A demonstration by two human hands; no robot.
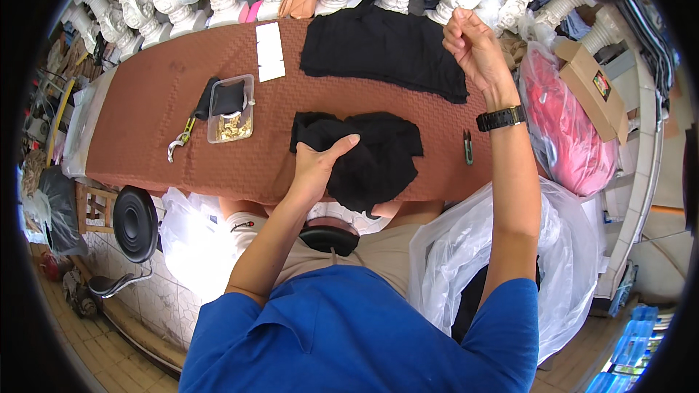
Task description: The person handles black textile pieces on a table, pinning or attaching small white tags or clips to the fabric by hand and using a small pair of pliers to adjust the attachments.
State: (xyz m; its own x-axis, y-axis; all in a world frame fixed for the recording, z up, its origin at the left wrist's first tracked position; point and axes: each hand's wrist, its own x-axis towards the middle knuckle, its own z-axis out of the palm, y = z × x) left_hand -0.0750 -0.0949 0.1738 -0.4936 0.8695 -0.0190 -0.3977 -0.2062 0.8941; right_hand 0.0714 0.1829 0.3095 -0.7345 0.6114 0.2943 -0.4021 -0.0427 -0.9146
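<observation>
The crumpled black fabric piece (pixel 382 156) is at the near edge of the brown-cloth-covered desk (pixel 145 120) — likely light and limp, best taken by a gathered fold. The left hand (pixel 317 169) clasps its left part; the raised right hand (pixel 475 47) has fingers pinched — around something or not, I cannot tell.

Two bare hands (pixel 318 167) (pixel 477 54) in play, two soft black cloth pieces (pixel 378 51) (pixel 375 164), and there's one clear rectangular plastic box (pixel 252 110), one narrow white card (pixel 270 52), one pair of small green snips (pixel 467 147), one black-banded wristwatch (pixel 501 118), one brown textured tablecloth (pixel 149 116)!
</observation>
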